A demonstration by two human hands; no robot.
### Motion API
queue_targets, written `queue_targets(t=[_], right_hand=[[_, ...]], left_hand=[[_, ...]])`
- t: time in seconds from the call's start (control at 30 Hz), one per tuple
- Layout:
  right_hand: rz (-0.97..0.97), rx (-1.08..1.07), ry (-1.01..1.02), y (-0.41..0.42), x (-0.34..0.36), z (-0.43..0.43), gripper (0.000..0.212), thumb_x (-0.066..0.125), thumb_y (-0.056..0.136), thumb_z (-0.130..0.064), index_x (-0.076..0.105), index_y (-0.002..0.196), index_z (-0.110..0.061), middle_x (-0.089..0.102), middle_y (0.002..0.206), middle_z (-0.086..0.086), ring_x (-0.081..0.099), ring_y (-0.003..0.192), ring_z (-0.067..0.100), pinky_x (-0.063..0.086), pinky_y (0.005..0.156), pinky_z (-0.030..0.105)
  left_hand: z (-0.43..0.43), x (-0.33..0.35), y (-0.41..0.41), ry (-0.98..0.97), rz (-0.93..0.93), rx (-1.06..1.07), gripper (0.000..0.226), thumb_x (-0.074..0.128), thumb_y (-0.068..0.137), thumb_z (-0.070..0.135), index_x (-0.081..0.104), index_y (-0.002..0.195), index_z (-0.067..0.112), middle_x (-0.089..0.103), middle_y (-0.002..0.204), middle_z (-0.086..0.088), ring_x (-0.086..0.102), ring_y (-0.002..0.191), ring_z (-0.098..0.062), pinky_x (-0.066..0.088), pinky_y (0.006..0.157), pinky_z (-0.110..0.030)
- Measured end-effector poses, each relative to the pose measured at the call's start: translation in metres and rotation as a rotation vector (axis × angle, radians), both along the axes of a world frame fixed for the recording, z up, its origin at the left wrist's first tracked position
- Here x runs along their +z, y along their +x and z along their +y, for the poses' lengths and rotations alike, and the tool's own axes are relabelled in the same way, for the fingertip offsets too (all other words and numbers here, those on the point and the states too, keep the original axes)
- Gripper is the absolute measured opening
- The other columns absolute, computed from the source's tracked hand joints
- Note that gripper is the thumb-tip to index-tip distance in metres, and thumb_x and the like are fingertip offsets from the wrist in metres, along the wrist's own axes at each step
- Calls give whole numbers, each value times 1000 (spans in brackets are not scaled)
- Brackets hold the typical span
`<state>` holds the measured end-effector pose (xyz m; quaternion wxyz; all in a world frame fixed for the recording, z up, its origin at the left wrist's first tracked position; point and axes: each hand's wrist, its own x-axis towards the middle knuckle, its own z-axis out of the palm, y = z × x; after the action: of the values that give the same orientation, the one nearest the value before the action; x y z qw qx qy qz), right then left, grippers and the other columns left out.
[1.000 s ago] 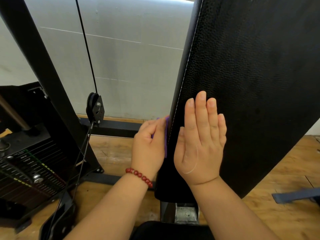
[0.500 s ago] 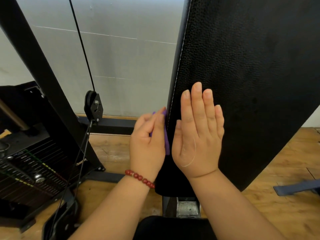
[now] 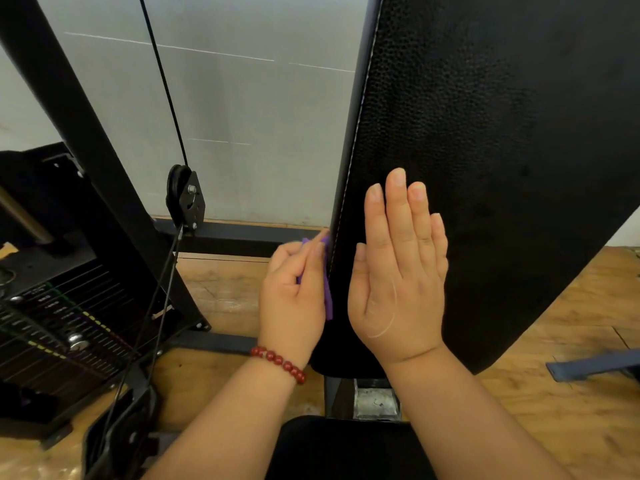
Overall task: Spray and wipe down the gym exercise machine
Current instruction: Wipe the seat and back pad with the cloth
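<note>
A tall black padded backrest [image 3: 485,150] of the gym machine fills the right half of the view. My left hand [image 3: 294,299] holds a purple cloth [image 3: 328,296] against the pad's left side edge, low down; most of the cloth is hidden behind my fingers. Flat on the pad's front face, fingers straight and pointing up, rests my right hand [image 3: 398,271]. No spray bottle is in view.
At the left stand a slanted black frame post [image 3: 79,133], a cable with a pulley [image 3: 183,199] and the weight stack [image 3: 52,323]. The black seat [image 3: 346,448] lies below my arms. The floor is wood; a grey strap [image 3: 588,368] lies at the right.
My left hand slid the cloth up the pad's edge, then back down a little. My right hand shifted slightly up the pad's face and stays flat.
</note>
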<state>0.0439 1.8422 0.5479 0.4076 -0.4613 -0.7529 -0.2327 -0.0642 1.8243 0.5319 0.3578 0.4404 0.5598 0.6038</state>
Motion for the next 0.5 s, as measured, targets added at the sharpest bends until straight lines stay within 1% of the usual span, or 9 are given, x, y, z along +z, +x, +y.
queue_targets(t=[0.07, 0.1, 0.17, 0.23, 0.3, 0.33, 0.4, 0.43, 0.5], right_hand=[[13, -4, 1, -1, -6, 0, 51, 27, 103, -22, 17, 151, -7, 15, 156, -1, 3, 150, 15, 8, 122, 38], [19, -12, 6, -2, -9, 0, 51, 27, 103, -21, 18, 151, -7, 16, 156, -1, 3, 150, 15, 8, 122, 39], [24, -28, 28, -4, -13, 0, 52, 30, 102, -20, 19, 151, -7, 15, 156, -2, 3, 150, 15, 9, 122, 38], [14, -29, 41, -3, -15, 2, 53, 31, 101, -20, 20, 151, -7, 14, 156, -3, 3, 150, 15, 8, 122, 38], [8, -22, 38, -1, -15, 2, 52, 31, 101, -20, 21, 150, -7, 14, 156, -3, 3, 150, 15, 8, 122, 37], [8, -17, 39, -1, -16, 2, 52, 30, 101, -20, 21, 150, -6, 15, 156, -3, 3, 150, 15, 8, 122, 37], [9, -14, 44, -1, -16, 3, 52, 30, 101, -20, 22, 150, -6, 15, 156, -2, 3, 150, 15, 8, 122, 38], [8, -14, 44, -1, -16, 3, 52, 30, 101, -20, 21, 151, -7, 15, 156, -2, 3, 150, 15, 8, 122, 38], [11, -20, 49, -1, -17, 3, 53, 30, 101, -20, 18, 151, -7, 15, 156, -2, 3, 150, 15, 8, 122, 38]], left_hand=[[-3, -1, -2, -27, 5, -16, 30, 48, 100, 23, 69, 79, 14, 59, 93, -12, 58, 80, 6, 42, 72, -5], [-3, 3, -2, -8, 25, -7, 31, 48, 100, 23, 68, 78, 12, 60, 93, -13, 58, 82, 6, 41, 74, -4], [3, 17, -2, 63, 64, 48, 31, 48, 101, 24, 69, 80, 14, 63, 93, -12, 58, 90, 6, 39, 79, -2], [12, 27, 0, 147, 97, 102, 31, 48, 102, 23, 73, 87, 14, 64, 89, -12, 57, 93, 10, 36, 82, -1], [14, 29, 3, 193, 84, 119, 26, 47, 101, 23, 72, 98, 17, 63, 92, -11, 57, 88, 13, 37, 80, -1], [12, 26, 4, 197, 79, 115, 27, 46, 100, 26, 71, 104, 17, 62, 95, -10, 57, 87, 13, 39, 78, -2], [8, 16, 4, 181, 89, 84, 43, 42, 95, 37, 70, 114, 10, 60, 99, -7, 56, 89, 10, 41, 78, -4], [5, 10, 3, 163, 93, 69, 47, 42, 93, 39, 70, 115, 8, 60, 102, -6, 56, 91, 8, 42, 79, -5], [3, 5, -1, 131, 95, 50, 44, 45, 95, 36, 71, 110, 4, 61, 101, -7, 57, 92, 4, 42, 80, -6]])
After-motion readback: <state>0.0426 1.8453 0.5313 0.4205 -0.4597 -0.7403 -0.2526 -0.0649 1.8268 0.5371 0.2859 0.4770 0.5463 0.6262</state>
